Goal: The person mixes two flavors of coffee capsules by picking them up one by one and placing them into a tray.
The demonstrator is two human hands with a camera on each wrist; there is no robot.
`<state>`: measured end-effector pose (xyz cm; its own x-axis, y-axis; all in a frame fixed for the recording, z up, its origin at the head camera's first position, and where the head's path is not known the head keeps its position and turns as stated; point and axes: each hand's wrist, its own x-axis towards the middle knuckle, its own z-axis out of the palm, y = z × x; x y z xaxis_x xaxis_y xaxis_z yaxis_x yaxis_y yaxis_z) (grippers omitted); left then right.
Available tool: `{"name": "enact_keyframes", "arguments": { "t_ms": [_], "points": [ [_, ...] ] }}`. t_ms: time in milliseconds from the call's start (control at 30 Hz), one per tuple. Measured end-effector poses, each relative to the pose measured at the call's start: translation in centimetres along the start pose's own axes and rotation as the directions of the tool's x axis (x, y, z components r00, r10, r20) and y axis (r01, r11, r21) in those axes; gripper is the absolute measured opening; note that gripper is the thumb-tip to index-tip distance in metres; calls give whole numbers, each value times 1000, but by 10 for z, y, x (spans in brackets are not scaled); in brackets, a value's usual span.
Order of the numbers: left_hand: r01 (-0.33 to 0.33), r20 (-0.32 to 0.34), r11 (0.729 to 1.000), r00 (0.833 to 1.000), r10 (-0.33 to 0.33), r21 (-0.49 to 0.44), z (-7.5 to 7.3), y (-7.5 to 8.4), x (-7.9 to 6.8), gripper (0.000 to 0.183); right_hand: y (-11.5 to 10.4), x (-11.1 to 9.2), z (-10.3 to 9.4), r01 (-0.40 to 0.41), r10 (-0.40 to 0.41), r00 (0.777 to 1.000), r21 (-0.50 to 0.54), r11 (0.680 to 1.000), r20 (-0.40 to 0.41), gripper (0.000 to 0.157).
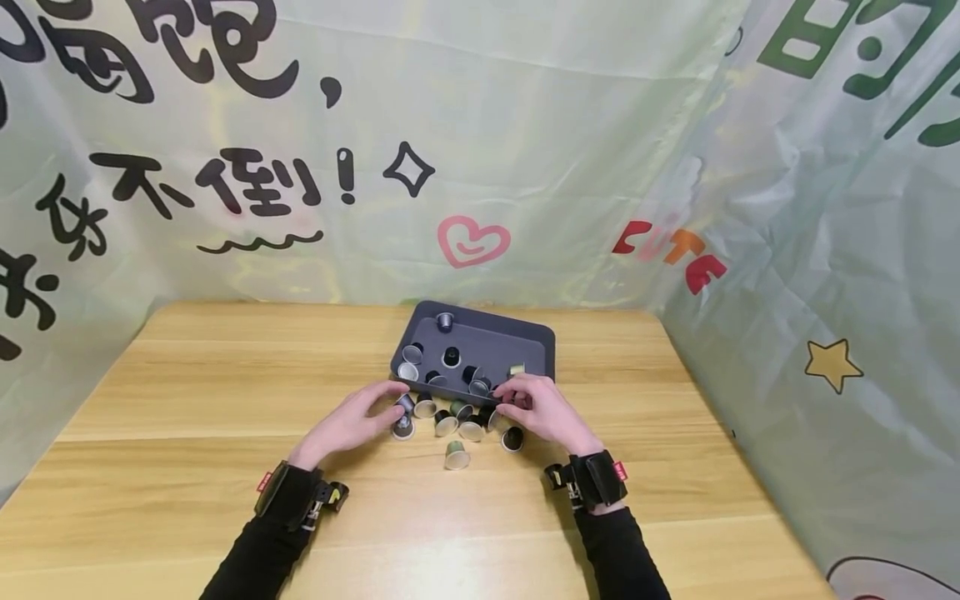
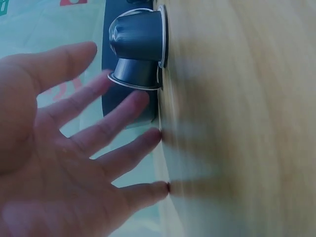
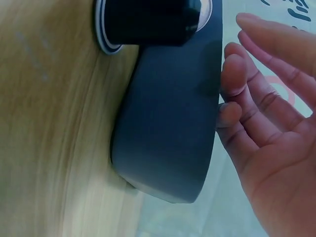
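The spread left hand (image 1: 352,423) and loosely bent right hand (image 1: 547,410) are flanking loose capsules (image 1: 457,455); beyond, the tray (image 1: 491,337) is already holding other capsules (image 1: 446,322).

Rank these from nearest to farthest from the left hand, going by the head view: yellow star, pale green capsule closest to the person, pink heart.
1. Pale green capsule: on the table, right of the left hand.
2. Pink heart: on the back cloth.
3. Yellow star: on the right cloth.

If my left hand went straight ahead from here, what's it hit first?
Likely the bluish capsule ahead of your left hand, seen between thumb and index finger, though depth is unclear.
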<state>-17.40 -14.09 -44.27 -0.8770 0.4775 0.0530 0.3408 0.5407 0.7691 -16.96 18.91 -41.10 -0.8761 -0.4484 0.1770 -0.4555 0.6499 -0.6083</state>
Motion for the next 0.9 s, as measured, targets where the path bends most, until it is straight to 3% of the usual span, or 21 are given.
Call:
{"name": "enact_keyframes", "arguments": {
  "t_ms": [233, 400, 633, 900],
  "points": [
    [-39, 28, 999, 999, 38, 13, -1, 4, -1, 39, 4, 1, -1, -8, 9, 1000, 33, 999, -19, 13],
    [-56, 41, 998, 998, 55, 25, 0, 3, -1, 37, 9, -1, -5, -49, 56, 994, 68, 996, -98, 12],
    [-19, 58, 1000, 998, 18, 19, -1, 3, -3, 38, 15, -2, -13, -64, 78, 979, 79, 995, -190, 12],
    [0, 66, 999, 998, -4, 48, -4, 6, -3, 38, 16, -5, -19, -68, 87, 968, 90, 994, -234, 10]
  ]
}}
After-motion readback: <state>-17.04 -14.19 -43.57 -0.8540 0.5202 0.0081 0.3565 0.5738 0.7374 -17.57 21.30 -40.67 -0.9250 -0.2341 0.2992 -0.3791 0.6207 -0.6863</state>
